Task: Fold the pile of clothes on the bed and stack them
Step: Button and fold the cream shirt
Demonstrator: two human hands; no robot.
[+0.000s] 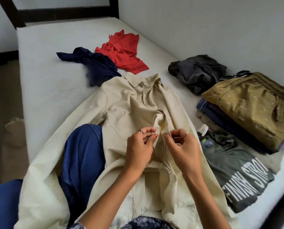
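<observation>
Hands point(138, 146) point(181, 144) pinch beige shirt point(129, 103) placket.

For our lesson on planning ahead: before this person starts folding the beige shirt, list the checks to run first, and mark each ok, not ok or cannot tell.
1. Both hands on the shirt: left hand and right hand pinch the front placket of the beige shirt: ok.
2. Shirt buttoned up: cannot tell.
3. Shirt lying flat: not ok, it drapes over the person's knee.
4. Collar pointing away: ok.
5. Stack ready: folded stack lies at right: ok.
6. Unfolded pieces out of the way: navy garment touches the shirt's shoulder: not ok.
</observation>
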